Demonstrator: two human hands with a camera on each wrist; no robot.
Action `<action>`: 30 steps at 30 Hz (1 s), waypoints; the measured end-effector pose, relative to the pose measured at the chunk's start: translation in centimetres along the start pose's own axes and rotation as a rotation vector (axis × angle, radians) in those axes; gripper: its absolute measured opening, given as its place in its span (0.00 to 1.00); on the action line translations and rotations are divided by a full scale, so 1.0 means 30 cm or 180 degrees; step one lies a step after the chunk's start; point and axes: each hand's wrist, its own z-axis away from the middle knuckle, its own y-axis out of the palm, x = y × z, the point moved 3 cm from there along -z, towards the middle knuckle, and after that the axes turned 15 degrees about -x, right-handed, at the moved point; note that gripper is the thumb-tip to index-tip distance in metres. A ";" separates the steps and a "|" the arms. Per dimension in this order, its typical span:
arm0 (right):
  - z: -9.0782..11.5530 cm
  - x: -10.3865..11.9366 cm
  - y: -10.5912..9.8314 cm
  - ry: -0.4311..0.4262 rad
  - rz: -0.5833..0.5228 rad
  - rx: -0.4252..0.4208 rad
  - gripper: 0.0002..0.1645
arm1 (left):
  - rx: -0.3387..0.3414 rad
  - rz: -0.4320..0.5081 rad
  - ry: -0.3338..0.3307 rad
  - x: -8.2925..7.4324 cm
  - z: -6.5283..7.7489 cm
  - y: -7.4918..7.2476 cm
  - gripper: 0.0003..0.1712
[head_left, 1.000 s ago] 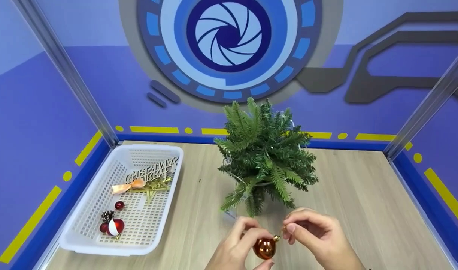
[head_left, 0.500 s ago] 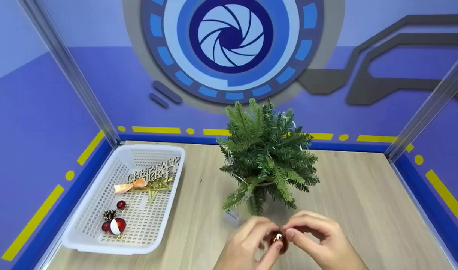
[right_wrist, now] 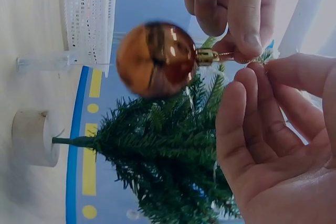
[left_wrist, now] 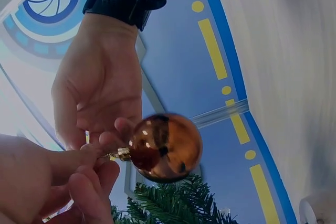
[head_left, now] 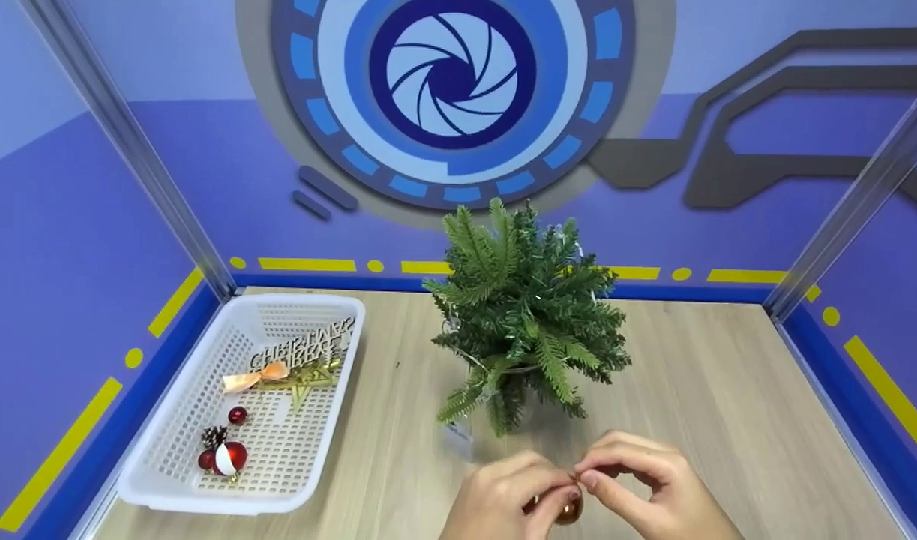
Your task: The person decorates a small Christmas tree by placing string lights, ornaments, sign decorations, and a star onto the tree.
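A shiny copper-coloured Christmas bauble [right_wrist: 155, 59] hangs below both hands from a thin gold cord [right_wrist: 227, 54] fixed to its gold cap [right_wrist: 207, 57]. My left hand [head_left: 507, 499] pinches the cord between thumb and forefinger, partly covering the bauble in the head view. Right beside it, my right hand [head_left: 660, 484] pinches the cord's end, its other fingers loosely curled. Fingertips of both hands meet at the cord, and the bauble stays clear of the palms. Just behind the hands stands a small artificial Christmas tree [head_left: 529, 315] on a round wooden base [right_wrist: 37, 137].
At the left, a white perforated basket [head_left: 132, 484] holds a wooden lettered sign [head_left: 308, 345], an orange bow [head_left: 256, 376], a gold star [head_left: 301, 390], a pine cone [head_left: 214, 436] and red baubles [head_left: 237, 415]. A clear stand [head_left: 458, 439] is near the tree's base. Printed panels surround the table.
My hands have come together; both now pinch the cord. The bauble, earlier gripped in the left fingers, now hangs lower beneath them. The head view has shifted slightly.
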 end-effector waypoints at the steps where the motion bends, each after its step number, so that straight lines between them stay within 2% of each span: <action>1: 0.005 -0.006 -0.004 0.0058 0.0026 0.0011 0.23 | -0.0011 0.0024 -0.0027 0.002 -0.001 0.002 0.04; 12: 0.024 -0.045 -0.031 0.0778 0.0280 0.0207 0.17 | -0.0077 -0.0079 0.0000 0.014 -0.013 0.031 0.03; 19: 0.021 -0.057 -0.042 0.0813 0.0519 0.0164 0.16 | -0.0175 -0.0258 0.0275 0.024 -0.027 0.050 0.03; 22: 0.018 -0.066 -0.044 0.0928 0.0591 0.0127 0.15 | -0.0167 -0.0272 0.0235 0.024 -0.030 0.055 0.03; 30: 0.008 -0.086 -0.050 0.0618 0.0445 -0.0012 0.16 | -0.0078 -0.0337 0.0126 0.006 -0.057 0.059 0.05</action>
